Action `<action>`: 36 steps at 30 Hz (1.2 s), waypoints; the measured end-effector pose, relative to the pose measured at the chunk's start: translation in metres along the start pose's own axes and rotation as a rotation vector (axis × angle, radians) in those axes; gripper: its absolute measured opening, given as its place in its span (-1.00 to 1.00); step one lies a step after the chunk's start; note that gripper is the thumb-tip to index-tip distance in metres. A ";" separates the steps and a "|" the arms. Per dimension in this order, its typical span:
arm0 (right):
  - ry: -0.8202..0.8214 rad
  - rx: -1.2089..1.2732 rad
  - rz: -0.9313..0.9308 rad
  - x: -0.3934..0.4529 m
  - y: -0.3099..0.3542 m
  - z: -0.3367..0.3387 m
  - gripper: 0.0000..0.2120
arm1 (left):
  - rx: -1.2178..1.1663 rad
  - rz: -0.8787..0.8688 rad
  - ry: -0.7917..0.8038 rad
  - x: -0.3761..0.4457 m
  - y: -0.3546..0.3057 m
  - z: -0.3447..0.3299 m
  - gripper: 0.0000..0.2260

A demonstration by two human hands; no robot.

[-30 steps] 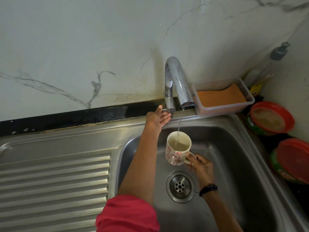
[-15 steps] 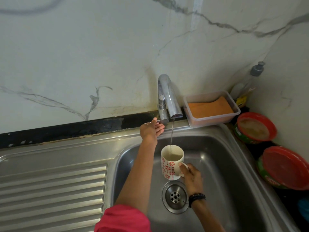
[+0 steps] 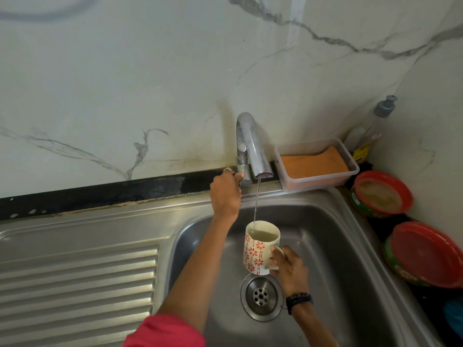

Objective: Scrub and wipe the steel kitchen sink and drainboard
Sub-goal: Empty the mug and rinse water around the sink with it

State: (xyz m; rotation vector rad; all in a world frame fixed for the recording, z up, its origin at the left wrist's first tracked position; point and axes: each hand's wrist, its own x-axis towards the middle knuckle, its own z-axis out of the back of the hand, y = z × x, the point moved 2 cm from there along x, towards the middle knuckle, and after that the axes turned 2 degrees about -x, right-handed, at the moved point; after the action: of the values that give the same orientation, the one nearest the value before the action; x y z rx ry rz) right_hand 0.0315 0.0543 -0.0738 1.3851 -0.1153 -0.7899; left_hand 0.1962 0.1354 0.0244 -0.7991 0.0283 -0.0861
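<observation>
The light is dim and soft, with a greenish cast over the marble wall (image 3: pixel 150 71). Pale glare lies along the ridges of the drainboard (image 3: pixel 75 284) on the left and on the near rim of the sink (image 3: pixel 350 221), while the far right corner falls into shadow. The wide lens bends straight edges near the borders, and fine detail is slightly soft.

Orange sponge (image 3: pixel 314 164) in clear tub (image 3: pixel 323 182)
</observation>
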 end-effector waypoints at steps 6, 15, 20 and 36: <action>0.006 -0.038 0.017 -0.004 0.006 0.004 -0.78 | 0.222 -0.157 0.146 -0.006 -0.026 0.012 -0.76; 0.322 -0.710 0.149 -0.018 0.008 0.024 -0.75 | 0.625 -0.150 0.504 -0.064 0.073 0.003 -0.77; 0.828 -1.033 0.101 -0.020 0.002 -0.023 -0.82 | 0.589 -0.084 0.424 -0.110 0.121 0.021 -0.62; 0.138 -0.773 0.127 -0.002 0.010 0.064 -0.69 | 0.578 -0.108 0.878 -0.162 0.106 -0.011 -0.52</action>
State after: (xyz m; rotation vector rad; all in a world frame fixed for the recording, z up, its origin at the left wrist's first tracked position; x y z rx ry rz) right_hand 0.0014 0.0021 -0.0496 0.6837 0.1945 -0.5401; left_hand 0.0412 0.2159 -0.0602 -0.1349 0.7584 -0.5190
